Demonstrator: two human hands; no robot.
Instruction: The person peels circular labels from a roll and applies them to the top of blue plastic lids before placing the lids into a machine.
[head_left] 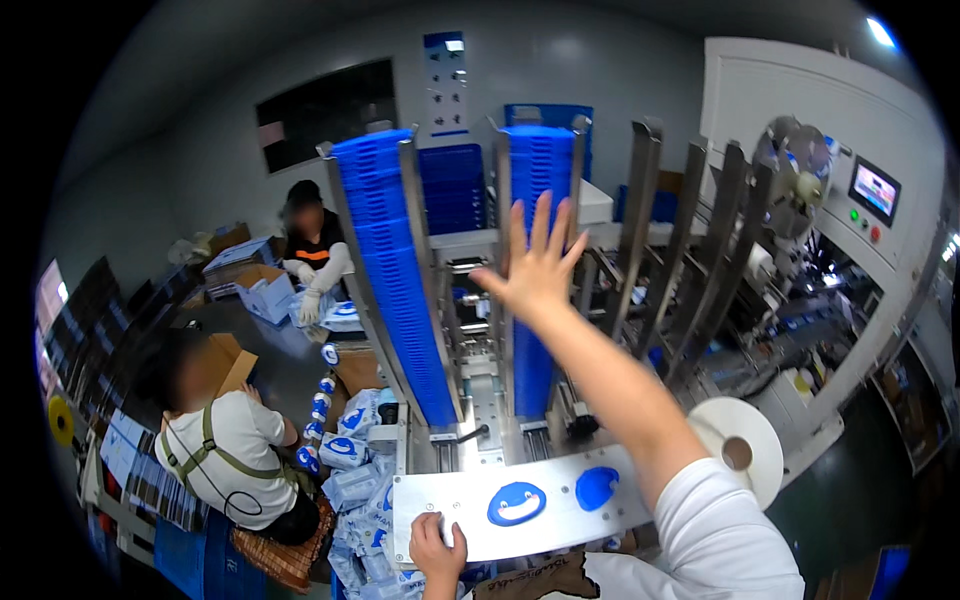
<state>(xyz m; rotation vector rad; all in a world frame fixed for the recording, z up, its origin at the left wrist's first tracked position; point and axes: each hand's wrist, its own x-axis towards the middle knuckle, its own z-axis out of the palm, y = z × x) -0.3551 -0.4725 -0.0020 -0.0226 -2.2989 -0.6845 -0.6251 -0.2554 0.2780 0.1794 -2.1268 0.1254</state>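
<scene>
My right hand [540, 262] is raised with its fingers spread, in front of a tall stack of thin blue pieces [532, 365] held between upright metal rails. Nothing is gripped in it; whether the palm touches the stack is hard to tell. Another, fuller-looking blue stack [395, 270] leans in the rails to its left. Low down, my left hand [436, 548] rests on the near left edge of a metal plate [450, 500], thumb apart from the fingers and holding nothing visible. A blue whale-face shape [516, 504] and a plain blue oval [597, 488] lie on the plate.
Bare metal rails [640, 225] stand right of the stacks. A white reel [752, 455] sits beside my right arm, near a machine with a screen [875, 190]. Printed clear packs [355, 485] heap at the left. A seated person [235, 455] and another in gloves [318, 245] work there.
</scene>
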